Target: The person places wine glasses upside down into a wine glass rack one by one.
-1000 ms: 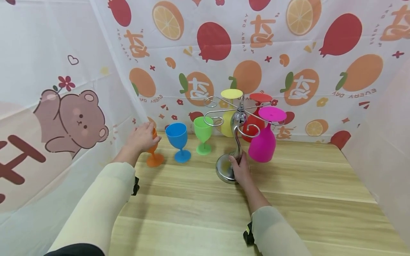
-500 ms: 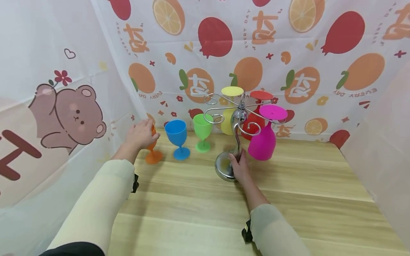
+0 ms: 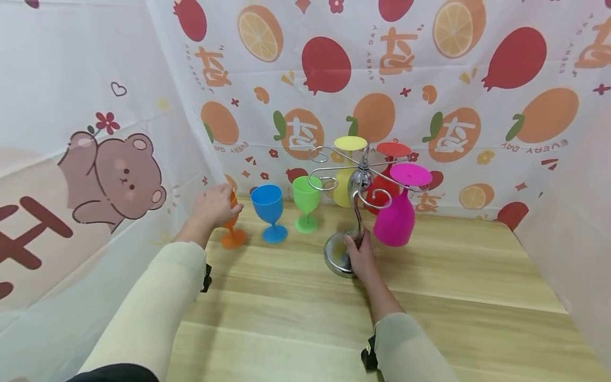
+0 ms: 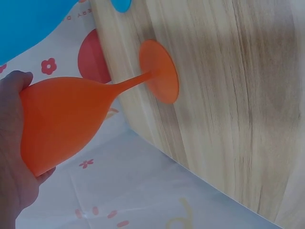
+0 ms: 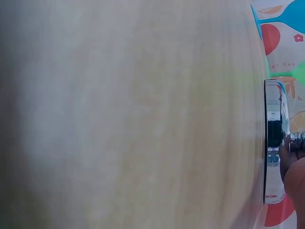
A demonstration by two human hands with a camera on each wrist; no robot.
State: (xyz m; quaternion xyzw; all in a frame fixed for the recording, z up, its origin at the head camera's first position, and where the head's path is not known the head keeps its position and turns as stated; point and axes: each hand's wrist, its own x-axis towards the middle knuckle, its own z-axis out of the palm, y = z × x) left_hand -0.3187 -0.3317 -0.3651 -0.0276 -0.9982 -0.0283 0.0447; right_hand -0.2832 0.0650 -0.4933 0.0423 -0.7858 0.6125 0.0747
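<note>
My left hand (image 3: pixel 216 206) grips an orange goblet (image 4: pixel 71 119) by its bowl from above, the thumb and fingers around the rim. The goblet stands upright, its round foot on the wooden table. With my right hand (image 3: pixel 361 255) I hold the lower stem of a chrome goblet rack (image 3: pixel 340 254), just above its round base. Yellow (image 3: pixel 350 143), red (image 3: pixel 393 149) and magenta (image 3: pixel 395 220) goblets hang upside down by their feet from the rack's curled wire arms. Other loops on its left side hold nothing.
A blue goblet (image 3: pixel 268 204) and a light green goblet (image 3: pixel 307 196) stand upright between the orange one and the rack. Behind them hangs a fruit-print cloth (image 3: pixel 329 63). A bear-print cloth (image 3: pixel 119 175) borders the wooden table (image 3: pixel 267 313) on the left.
The head view shifts slightly. My left hand stays on the orange goblet and my right hand on the rack's stem; neither the goblets nor the rack visibly move.
</note>
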